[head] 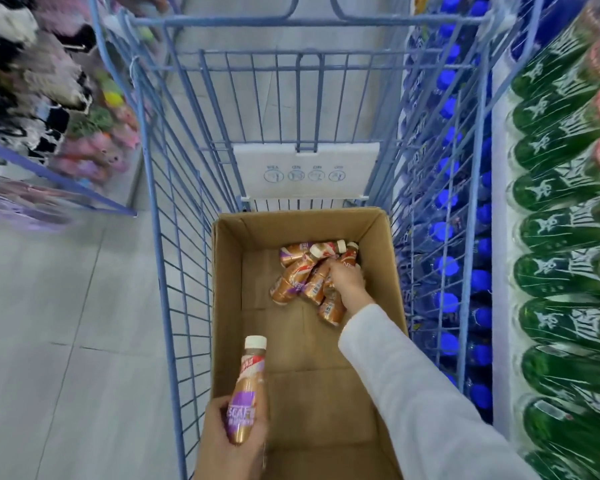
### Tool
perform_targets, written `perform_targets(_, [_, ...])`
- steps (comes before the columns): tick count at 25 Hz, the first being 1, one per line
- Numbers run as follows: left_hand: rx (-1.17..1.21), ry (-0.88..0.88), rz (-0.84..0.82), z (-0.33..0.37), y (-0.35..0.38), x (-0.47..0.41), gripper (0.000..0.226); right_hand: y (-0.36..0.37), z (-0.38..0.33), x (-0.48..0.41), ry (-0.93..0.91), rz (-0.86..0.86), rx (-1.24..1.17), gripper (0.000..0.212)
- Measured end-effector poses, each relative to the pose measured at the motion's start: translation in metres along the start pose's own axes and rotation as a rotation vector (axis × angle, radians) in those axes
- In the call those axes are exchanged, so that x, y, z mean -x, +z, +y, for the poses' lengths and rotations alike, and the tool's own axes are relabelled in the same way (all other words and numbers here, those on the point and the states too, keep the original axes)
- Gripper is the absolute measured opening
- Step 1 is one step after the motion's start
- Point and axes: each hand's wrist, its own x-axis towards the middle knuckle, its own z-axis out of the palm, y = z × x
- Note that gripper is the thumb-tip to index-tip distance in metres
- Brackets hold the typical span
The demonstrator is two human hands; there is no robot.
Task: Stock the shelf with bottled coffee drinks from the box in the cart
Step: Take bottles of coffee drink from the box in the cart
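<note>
- My left hand (234, 434) grips one coffee bottle (248, 386) upright at the box's (227, 289) near-left edge.
- My right hand (347, 280) reaches into the far-right bottle pile (309, 275); its grasp I cannot tell.

This is a shop, with a blue wire cart (174, 237) in an aisle, rows of green bottles (561, 237) and blue-capped bottles (445, 199) on shelves.

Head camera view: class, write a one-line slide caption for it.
Left hand holds one coffee bottle while the right hand reaches into loose bottles in the cardboard box inside a blue cart.
</note>
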Motion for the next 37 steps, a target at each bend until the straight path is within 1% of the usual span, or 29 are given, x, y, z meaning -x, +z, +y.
perform_targets(2, [-0.019,0.005,0.005,-0.008,-0.006,0.01,0.052,0.004,0.003,-0.016,-0.033,0.029,0.101,0.076])
perform_targets(4, [-0.043,0.013,-0.002,-0.009,-0.014,0.017,0.054,-0.001,0.008,-0.015,-0.034,0.018,0.068,0.073])
perform_targets(6, [-0.058,0.027,-0.014,-0.006,-0.02,0.022,0.056,-0.008,0.018,-0.001,0.035,-0.067,-0.149,0.066])
perform_targets(7, [-0.063,0.037,-0.016,-0.003,-0.022,0.024,0.057,-0.013,0.025,0.014,0.058,-0.124,-0.266,0.059])
perform_targets(9, [-0.046,0.073,-0.01,0.007,-0.029,0.032,0.06,-0.026,0.043,0.051,0.052,-0.239,-0.43,0.043])
perform_targets(11, [-0.012,0.116,-0.025,0.019,-0.037,0.044,0.059,-0.039,0.06,0.098,0.017,-0.31,-0.552,0.038])
perform_targets(13, [0.016,0.173,-0.058,0.029,-0.045,0.059,0.054,-0.052,0.075,0.148,0.005,-0.344,-0.651,0.041])
perform_targets(15, [0.053,0.242,-0.093,0.037,-0.057,0.078,0.05,-0.068,0.088,0.202,-0.029,-0.394,-0.744,0.052])
perform_targets(17, [0.084,0.295,-0.139,0.045,-0.067,0.093,0.05,-0.084,0.097,0.251,-0.114,-0.424,-0.753,0.063])
perform_targets(20, [0.108,0.397,-0.252,0.06,-0.081,0.114,0.048,-0.102,0.107,0.306,-0.243,-0.43,-0.768,0.064])
perform_targets(22, [0.112,0.49,-0.335,0.069,-0.091,0.123,0.045,-0.106,0.11,0.335,-0.332,-0.383,-0.766,0.063])
perform_targets(24, [0.086,0.572,-0.425,0.079,-0.101,0.134,0.042,-0.109,0.116,0.364,-0.4,-0.287,-0.773,0.065])
perform_targets(25, [0.061,0.621,-0.481,0.084,-0.105,0.142,0.043,-0.112,0.12,0.376,-0.432,-0.231,-0.787,0.067])
perform_targets(27, [0.029,0.709,-0.576,0.09,-0.11,0.159,0.053,-0.12,0.131,0.402,-0.478,-0.106,-0.824,0.07])
perform_targets(29, [-0.011,0.777,-0.675,0.092,-0.111,0.182,0.063,-0.129,0.147,0.427,-0.489,0.032,-0.87,0.071])
perform_targets(30, [-0.036,0.797,-0.724,0.09,-0.112,0.193,0.063,-0.134,0.156,0.439,-0.496,0.087,-0.891,0.07])
perform_targets(33, [-0.094,0.858,-0.867,0.079,-0.107,0.221,0.05,-0.146,0.187,0.48,-0.543,0.193,-0.954,0.057])
perform_targets(37, [-0.185,0.974,-1.066,0.05,-0.082,0.274,0.038,-0.169,0.25,0.538,-0.568,0.37,-1.105,0.063])
